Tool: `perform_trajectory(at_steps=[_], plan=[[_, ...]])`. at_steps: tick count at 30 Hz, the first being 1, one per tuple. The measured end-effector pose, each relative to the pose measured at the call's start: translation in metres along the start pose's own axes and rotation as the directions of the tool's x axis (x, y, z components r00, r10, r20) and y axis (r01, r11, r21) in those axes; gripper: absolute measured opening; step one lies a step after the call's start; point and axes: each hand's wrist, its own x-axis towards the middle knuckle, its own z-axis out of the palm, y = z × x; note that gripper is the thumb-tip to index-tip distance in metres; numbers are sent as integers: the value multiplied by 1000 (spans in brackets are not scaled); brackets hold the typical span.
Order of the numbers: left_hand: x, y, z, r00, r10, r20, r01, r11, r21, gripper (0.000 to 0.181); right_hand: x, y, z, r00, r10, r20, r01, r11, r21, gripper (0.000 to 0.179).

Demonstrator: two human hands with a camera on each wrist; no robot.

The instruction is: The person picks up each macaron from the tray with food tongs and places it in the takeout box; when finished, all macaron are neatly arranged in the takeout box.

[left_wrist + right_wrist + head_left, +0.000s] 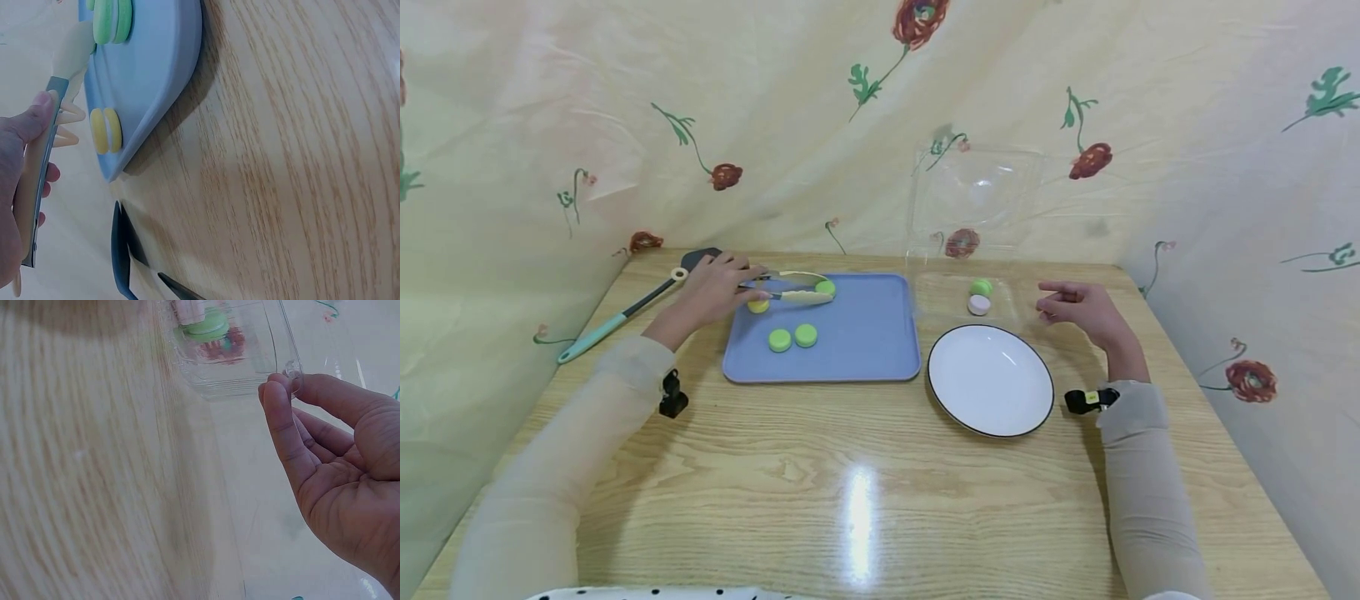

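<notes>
My left hand (718, 287) grips a pair of tongs (805, 296) over the back left of the blue tray (865, 333). The tong tips lie either side of a green macaron (825, 288). A yellow macaron (106, 131) sits under the tongs by the tray's edge, and two green macarons (793, 337) lie nearer the front. On the right, a clear plastic box (250, 350) stands with its lid raised, holding a green macaron (981, 287) and a pale pink one (979, 305). My right hand (337, 444) pinches the box's rim between thumb and fingers.
A white plate (991, 379) with a dark rim stands in front of the clear box, right of the tray. To the tray's left lies a spatula (625, 315) with a turquoise handle and dark head. Flowered cloth (820, 125) hangs behind the wooden table (760, 492).
</notes>
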Motion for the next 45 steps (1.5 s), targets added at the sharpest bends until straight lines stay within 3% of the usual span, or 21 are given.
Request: perform_trajectory(at_steps=[6,14,27,39,45], plan=[[-2,1,1,1000,6,-17,-6,1000,-2,56,-1,-3,0,1000,10,5,-10,1000,4,56],[-2,1,1,1000,-24,-20,23,999,-25,56,-12,-23,2,1000,23,19,-24,1000,12,53],[4,6,-7,999,-23,-28,22,999,-37,56,1,1,-3,1000,13,7,-13,1000,1,56],[25,37,-19,992,40,-117,-46,998,-52,57,1,4,-3,1000,1,3,-1,1000,-13,59],[41,52,-25,984,69,-162,-82,994,-71,56,2,7,0,999,-38,-9,38,998,47,60]])
